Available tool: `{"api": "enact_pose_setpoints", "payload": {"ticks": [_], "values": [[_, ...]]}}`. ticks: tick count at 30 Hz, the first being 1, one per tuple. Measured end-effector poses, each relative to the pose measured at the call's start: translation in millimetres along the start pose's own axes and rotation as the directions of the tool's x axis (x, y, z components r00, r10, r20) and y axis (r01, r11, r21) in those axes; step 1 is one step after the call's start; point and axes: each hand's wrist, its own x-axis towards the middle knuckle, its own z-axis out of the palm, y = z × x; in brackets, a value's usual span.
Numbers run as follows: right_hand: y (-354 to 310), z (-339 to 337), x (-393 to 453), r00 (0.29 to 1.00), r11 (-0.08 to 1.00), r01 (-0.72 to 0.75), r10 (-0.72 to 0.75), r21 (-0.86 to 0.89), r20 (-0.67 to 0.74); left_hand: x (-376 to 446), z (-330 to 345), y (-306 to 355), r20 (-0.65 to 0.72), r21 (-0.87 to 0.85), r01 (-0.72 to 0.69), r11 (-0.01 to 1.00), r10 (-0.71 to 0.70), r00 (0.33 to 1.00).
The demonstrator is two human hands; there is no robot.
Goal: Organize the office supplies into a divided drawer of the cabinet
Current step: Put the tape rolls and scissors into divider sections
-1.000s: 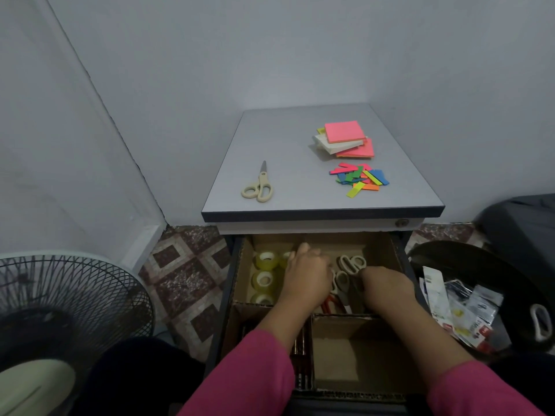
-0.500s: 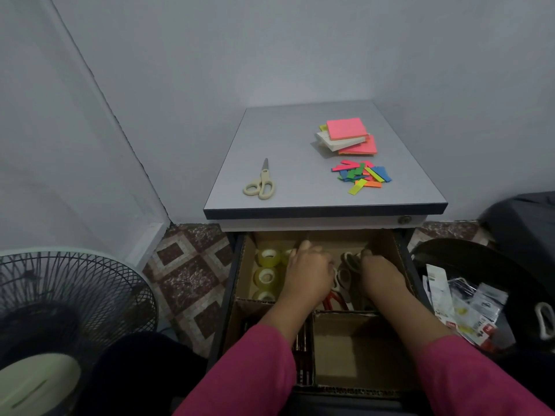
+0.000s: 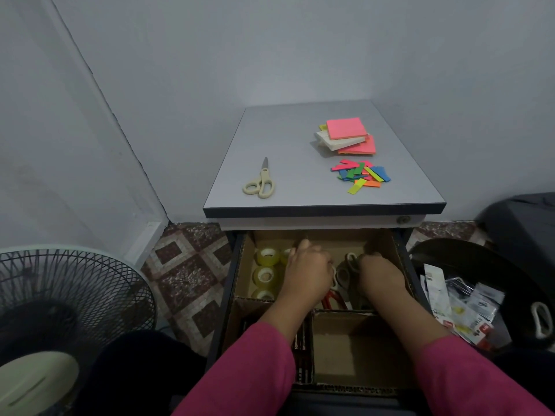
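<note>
Both hands are working in the drawer (image 3: 244, 265); the left hand (image 3: 309, 273) and right hand (image 3: 380, 273) are curling over the scissors (image 3: 345, 273) in the far-right compartment, seemingly nesting them to fit; what the fingers are gripping I cannot tell; tape (image 3: 265, 274) is filling the far-left compartment.

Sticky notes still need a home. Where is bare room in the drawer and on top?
Free: the front right compartment behind the cardboard divider, and the cabinet top between the scissors and sticky notes. Crowded: the back compartments, with tape rolls and both hands.
</note>
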Motion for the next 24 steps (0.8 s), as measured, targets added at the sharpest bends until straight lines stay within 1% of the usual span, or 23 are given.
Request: {"api": "enact_pose_setpoints", "payload": {"ticks": [6, 17, 22, 24], "values": [[0.4, 3.1, 0.4, 0.999, 0.998, -0.031, 0.029, 0.063, 0.040, 0.0, 0.2, -0.8, -0.006, 0.000, -0.005, 1.000, 0.005, 1.000], [1.4, 6.4, 2.2, 0.999, 0.993, -0.043, 0.040, 0.111, 0.026, -0.5, 1.1, -0.9, -0.005, -0.003, -0.008, 1.000, 0.008, 1.000], [0.9, 5.2, 0.2, 0.998, 0.998, 0.005, -0.009, 0.064, 0.065, -0.4, 1.8, -1.5, -0.015, 0.004, -0.010, 1.000, 0.010, 1.000], [0.6, 4.7, -0.9, 0.998, 0.998, 0.008, -0.011, 0.064, 0.058, -0.4, 2.5, -1.9, -0.017, -0.001, -0.009, 1.000, 0.009, 1.000]]}}
